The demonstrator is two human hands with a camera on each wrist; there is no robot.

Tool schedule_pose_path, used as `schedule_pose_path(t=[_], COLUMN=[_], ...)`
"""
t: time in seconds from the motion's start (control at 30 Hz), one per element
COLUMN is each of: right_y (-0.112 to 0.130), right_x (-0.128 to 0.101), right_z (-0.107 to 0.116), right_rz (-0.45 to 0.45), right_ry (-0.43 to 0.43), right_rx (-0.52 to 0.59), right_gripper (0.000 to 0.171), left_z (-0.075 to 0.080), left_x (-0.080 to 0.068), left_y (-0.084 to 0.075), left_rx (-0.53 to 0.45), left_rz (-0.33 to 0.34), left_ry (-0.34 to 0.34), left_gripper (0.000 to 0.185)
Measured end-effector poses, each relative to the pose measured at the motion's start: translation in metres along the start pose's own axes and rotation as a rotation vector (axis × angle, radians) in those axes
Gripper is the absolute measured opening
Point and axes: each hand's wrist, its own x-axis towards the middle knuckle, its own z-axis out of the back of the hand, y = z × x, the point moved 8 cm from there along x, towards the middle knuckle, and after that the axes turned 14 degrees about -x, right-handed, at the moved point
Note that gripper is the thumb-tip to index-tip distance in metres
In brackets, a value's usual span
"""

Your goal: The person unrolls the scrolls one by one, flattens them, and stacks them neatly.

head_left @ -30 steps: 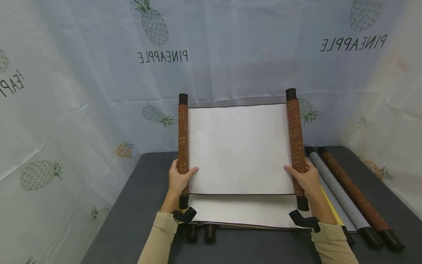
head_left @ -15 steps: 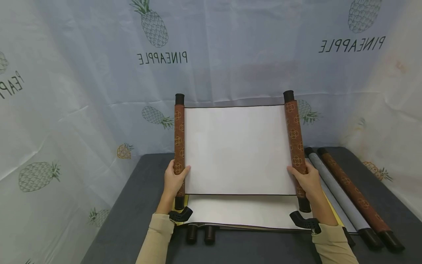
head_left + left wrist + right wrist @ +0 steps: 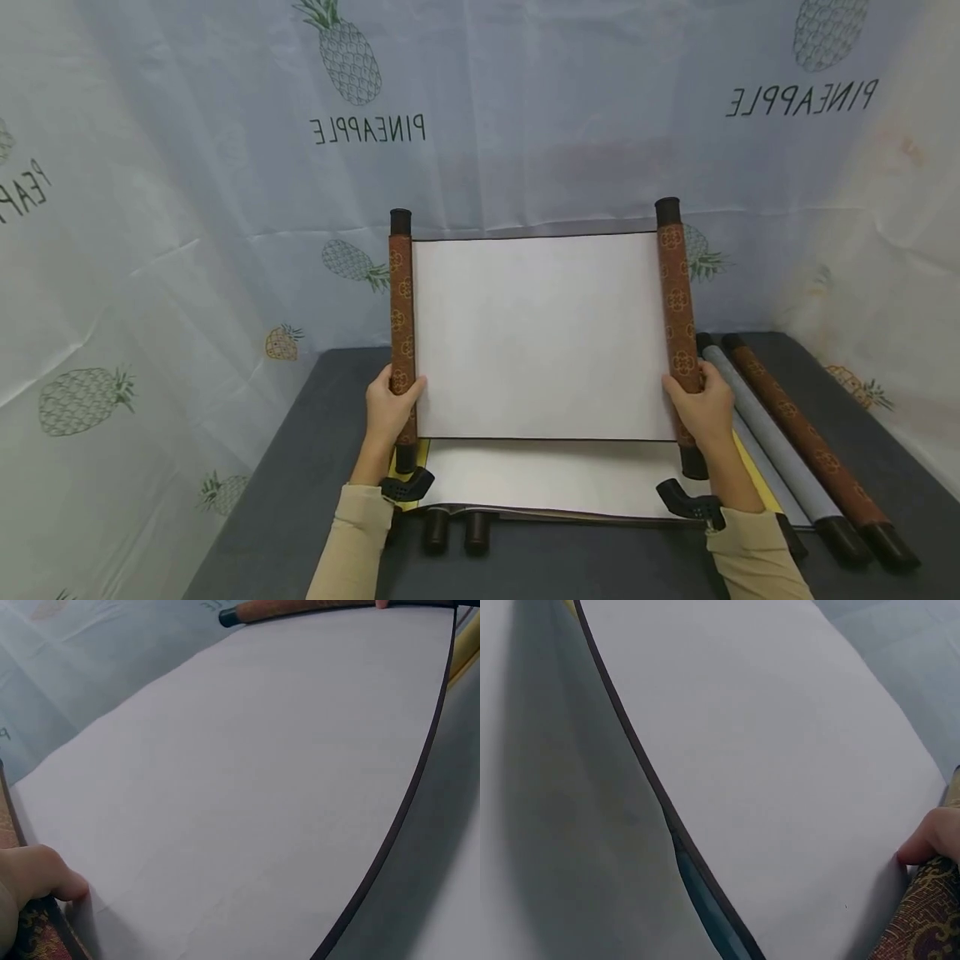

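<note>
A hanging scroll [image 3: 536,333] is held up, partly unrolled, its blank white paper facing me. On the left my left hand [image 3: 385,414] grips the brown patterned roll [image 3: 402,317], thumb over the paper's edge. My right hand [image 3: 705,410] holds the other brown roll [image 3: 677,308] in the same way, its thumb [image 3: 922,838] on the front in the right wrist view. Black knobs cap both rolls. In the left wrist view the left thumb [image 3: 52,874] lies on the paper; the fingers behind the rolls are mostly hidden.
Below the held scroll lies another white sheet [image 3: 547,483] with yellow edging, and two black knobs [image 3: 477,533] stick out at its front. Rolled scrolls, one grey [image 3: 780,442] and one brown [image 3: 817,450], lie at the right of the dark table [image 3: 300,467]. A pineapple-print curtain [image 3: 525,150] hangs behind.
The two rolls have moved farther apart, the left hand going left and the right hand slightly right. More white paper shows between them.
</note>
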Motion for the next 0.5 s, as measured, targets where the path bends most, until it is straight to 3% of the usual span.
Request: schedule_pose_path(t=[0.2, 0.4, 0.5], right_y=[0.001, -0.006, -0.009], right_x=[0.002, -0.002, -0.004], right_z=[-0.002, -0.014, -0.020], right_rz=[-0.013, -0.126, -0.186], right_ry=[0.070, 0.299, 0.350], right_rx=[-0.037, -0.032, 0.007], right_gripper=[0.049, 0.061, 0.061], left_z=[0.004, 0.005, 0.002], left_x=[0.002, 0.002, 0.001], left_y=[-0.001, 0.002, 0.005], left_rx=[0.025, 0.040, 0.023], left_rz=[-0.032, -0.023, 0.014], left_ry=[-0.006, 0.005, 0.017], left_gripper=[0.043, 0.052, 0.055])
